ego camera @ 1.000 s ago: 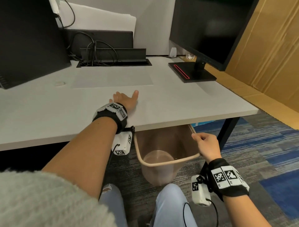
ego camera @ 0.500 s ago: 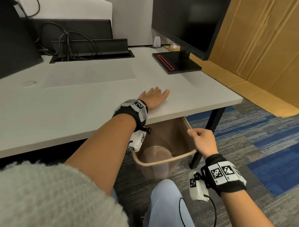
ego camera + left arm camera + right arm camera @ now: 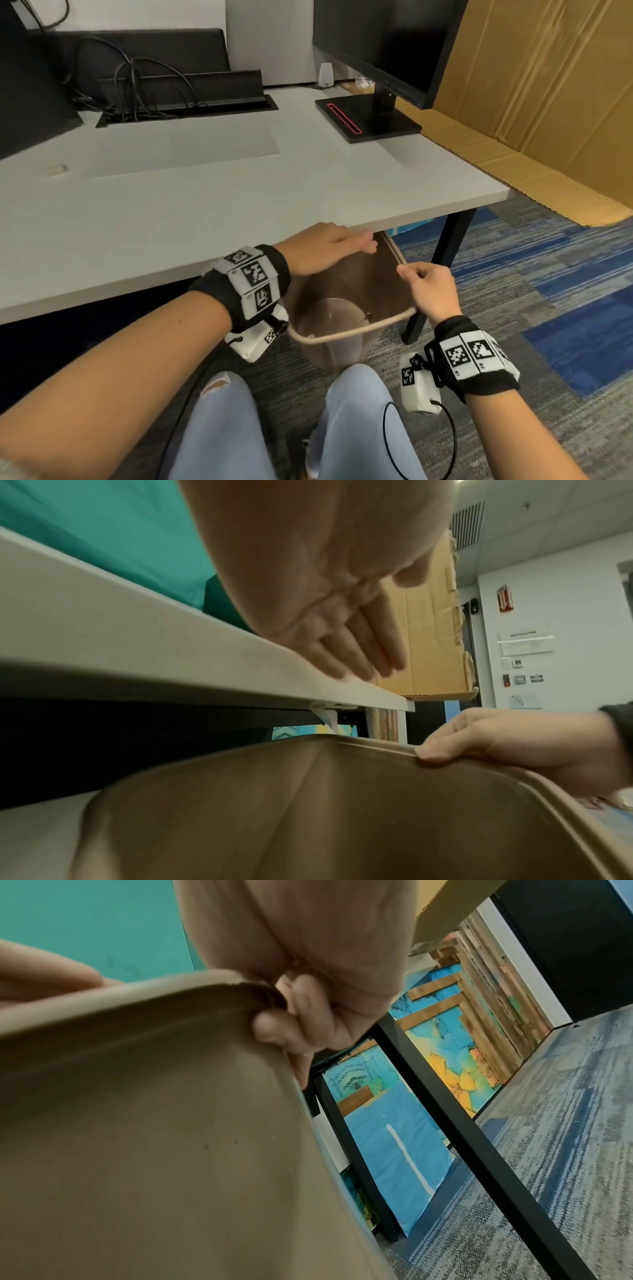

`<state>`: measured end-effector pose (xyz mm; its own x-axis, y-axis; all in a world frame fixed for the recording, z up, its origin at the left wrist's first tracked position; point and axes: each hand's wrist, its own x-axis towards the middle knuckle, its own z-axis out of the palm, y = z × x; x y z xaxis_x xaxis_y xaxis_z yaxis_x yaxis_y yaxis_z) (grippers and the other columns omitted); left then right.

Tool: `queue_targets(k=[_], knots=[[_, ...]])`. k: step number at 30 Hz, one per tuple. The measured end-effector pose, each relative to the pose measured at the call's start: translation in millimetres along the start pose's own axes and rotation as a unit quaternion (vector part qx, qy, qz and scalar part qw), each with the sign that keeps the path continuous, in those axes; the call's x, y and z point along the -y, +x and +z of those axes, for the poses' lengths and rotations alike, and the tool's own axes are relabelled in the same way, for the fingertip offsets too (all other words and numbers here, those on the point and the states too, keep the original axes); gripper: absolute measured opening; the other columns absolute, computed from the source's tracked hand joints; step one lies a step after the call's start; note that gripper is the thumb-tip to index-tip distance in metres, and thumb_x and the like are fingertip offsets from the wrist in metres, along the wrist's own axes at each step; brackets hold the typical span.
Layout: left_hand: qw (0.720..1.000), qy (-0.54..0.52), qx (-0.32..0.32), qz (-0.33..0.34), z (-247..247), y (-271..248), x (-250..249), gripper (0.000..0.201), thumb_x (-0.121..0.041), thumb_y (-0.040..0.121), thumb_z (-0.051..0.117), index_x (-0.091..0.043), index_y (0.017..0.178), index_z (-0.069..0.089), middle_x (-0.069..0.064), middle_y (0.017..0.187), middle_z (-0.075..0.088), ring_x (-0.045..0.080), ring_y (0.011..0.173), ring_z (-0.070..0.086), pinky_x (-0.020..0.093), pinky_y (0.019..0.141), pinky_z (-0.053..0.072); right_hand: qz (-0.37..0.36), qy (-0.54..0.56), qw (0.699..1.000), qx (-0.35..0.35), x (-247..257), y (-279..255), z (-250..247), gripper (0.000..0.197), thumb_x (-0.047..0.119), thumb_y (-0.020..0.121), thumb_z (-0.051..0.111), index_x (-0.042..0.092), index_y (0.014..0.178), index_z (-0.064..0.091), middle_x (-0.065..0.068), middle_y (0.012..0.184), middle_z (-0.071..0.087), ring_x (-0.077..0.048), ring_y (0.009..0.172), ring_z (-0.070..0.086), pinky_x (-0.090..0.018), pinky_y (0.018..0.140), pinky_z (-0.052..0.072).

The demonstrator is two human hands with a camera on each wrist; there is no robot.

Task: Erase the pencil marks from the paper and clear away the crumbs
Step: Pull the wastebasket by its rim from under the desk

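An office is shown. A monitor (image 3: 387, 44) is stood on a grey desk (image 3: 239, 205); patterned carpet tiles (image 3: 565, 274) are laid beside the desk.

even, soft indoor light; wide-angle bending at the edges, wrist views blurred close up, dark shadow under the desk (image 3: 205, 212).

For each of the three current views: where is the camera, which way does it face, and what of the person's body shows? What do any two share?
Head: above, looking down over the desk edge; both forearms, left hand, right hand, knees.
Left wrist: below the left hand, looking along its straight fingers at the desk edge; the right hand shows too.
Right wrist: under the right hand, looking along the bin wall toward the carpet.
Shared: all three show the bin and the right hand gripping its rim.
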<state>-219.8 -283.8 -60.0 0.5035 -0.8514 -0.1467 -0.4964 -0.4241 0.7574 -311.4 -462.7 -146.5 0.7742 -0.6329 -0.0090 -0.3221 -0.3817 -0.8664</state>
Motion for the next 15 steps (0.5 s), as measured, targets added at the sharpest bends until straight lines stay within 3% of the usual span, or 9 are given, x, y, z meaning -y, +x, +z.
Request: queue_targets(k=[2, 3, 4, 5, 7, 9, 10, 13, 15], knots=[[0.992, -0.081, -0.096, 0.011, 0, -13, 4, 0.038, -0.03, 0.101, 0.034, -0.017, 0.123, 0.062, -0.007, 0.132, 0.055, 0.006, 0.129, 0.042, 0.002, 0.102, 0.023, 0.0, -0.001, 1.0, -0.001, -1, -3, 0, 0.029, 0.018, 0.091, 0.057, -0.008, 0.082, 0.066, -0.009, 0.067, 0.056, -0.018, 0.068, 0.05, -0.025, 0.072, 0.034], [0.985, -0.073, -0.157, 0.004, -3, -15, 6, 0.037, -0.03, 0.101, 0.034, -0.016, 0.123, 0.062, -0.006, 0.13, 0.057, 0.005, 0.126, 0.044, -0.003, 0.097, 0.022, 0.0, -0.002, 1.0, -0.001, -1, -4, 1, 0.03, 0.018, 0.091, 0.057, -0.008, 0.081, 0.065, -0.007, 0.062, 0.052, -0.016, 0.064, 0.047, -0.025, 0.071, 0.034], [0.979, -0.027, -0.2, -0.012, -6, -16, 10, 0.039, -0.031, 0.102, 0.032, -0.015, 0.126, 0.059, -0.002, 0.134, 0.055, 0.008, 0.127, 0.043, 0.0, 0.099, 0.019, -0.001, -0.004, 1.0, -0.001, -1, -6, 2, 0.029, 0.018, 0.091, 0.057, -0.008, 0.08, 0.065, -0.004, 0.059, 0.049, -0.014, 0.06, 0.045, -0.025, 0.07, 0.033], [0.977, 0.047, -0.203, -0.036, -8, -16, 12, 0.043, -0.032, 0.103, 0.027, -0.014, 0.132, 0.052, 0.002, 0.142, 0.047, 0.012, 0.133, 0.037, 0.008, 0.106, 0.015, -0.003, -0.006, 1.0, -0.001, -1, -7, 3, 0.029, 0.018, 0.091, 0.057, -0.006, 0.079, 0.064, -0.003, 0.058, 0.049, -0.011, 0.058, 0.044, -0.025, 0.07, 0.033], [0.968, 0.194, -0.14, -0.082, -7, -17, 14, 0.05, -0.036, 0.103, 0.019, -0.014, 0.146, 0.032, 0.003, 0.156, 0.022, 0.014, 0.144, 0.017, 0.025, 0.114, 0.007, -0.009, -0.005, 1.0, -0.001, -1, -10, 5, 0.028, 0.019, 0.091, 0.057, -0.005, 0.077, 0.064, -0.004, 0.062, 0.052, -0.011, 0.06, 0.046, -0.024, 0.072, 0.033], [0.968, 0.221, -0.099, -0.058, 2, -18, 13, 0.053, -0.04, 0.102, 0.019, -0.017, 0.149, 0.024, -0.002, 0.158, 0.013, 0.011, 0.145, 0.009, 0.027, 0.116, 0.003, -0.015, -0.003, 1.0, -0.001, -2, -12, 9, 0.028, 0.019, 0.091, 0.057, -0.004, 0.078, 0.065, -0.009, 0.07, 0.059, -0.018, 0.07, 0.052, -0.025, 0.075, 0.035], [0.979, 0.183, -0.084, -0.041, 7, -20, 12, 0.052, -0.042, 0.101, 0.022, -0.017, 0.146, 0.032, -0.002, 0.156, 0.02, 0.011, 0.144, 0.015, 0.028, 0.116, 0.005, -0.016, -0.002, 1.0, -0.001, -3, -13, 11, 0.027, 0.02, 0.091, 0.058, -0.003, 0.077, 0.065, -0.011, 0.074, 0.061, -0.02, 0.075, 0.054, -0.026, 0.076, 0.037], [0.995, 0.013, -0.092, -0.02, 24, -35, 16, 0.049, -0.048, 0.096, 0.035, -0.016, 0.124, 0.061, 0.001, 0.132, 0.058, 0.014, 0.124, 0.048, 0.032, 0.108, 0.032, -0.017, -0.001, 1.0, 0.004, -7, -15, 17, 0.025, 0.02, 0.091, 0.058, -0.001, 0.08, 0.067, -0.011, 0.079, 0.063, -0.022, 0.082, 0.057, -0.027, 0.079, 0.038], [0.991, 0.003, -0.127, -0.048, 30, -45, 29, 0.042, -0.043, 0.096, 0.041, -0.017, 0.118, 0.065, -0.002, 0.124, 0.062, 0.012, 0.117, 0.053, 0.029, 0.103, 0.037, -0.011, -0.007, 1.0, 0.007, -10, -15, 19, 0.023, 0.02, 0.091, 0.058, 0.001, 0.082, 0.067, -0.01, 0.08, 0.063, -0.021, 0.083, 0.056, -0.027, 0.078, 0.038]])
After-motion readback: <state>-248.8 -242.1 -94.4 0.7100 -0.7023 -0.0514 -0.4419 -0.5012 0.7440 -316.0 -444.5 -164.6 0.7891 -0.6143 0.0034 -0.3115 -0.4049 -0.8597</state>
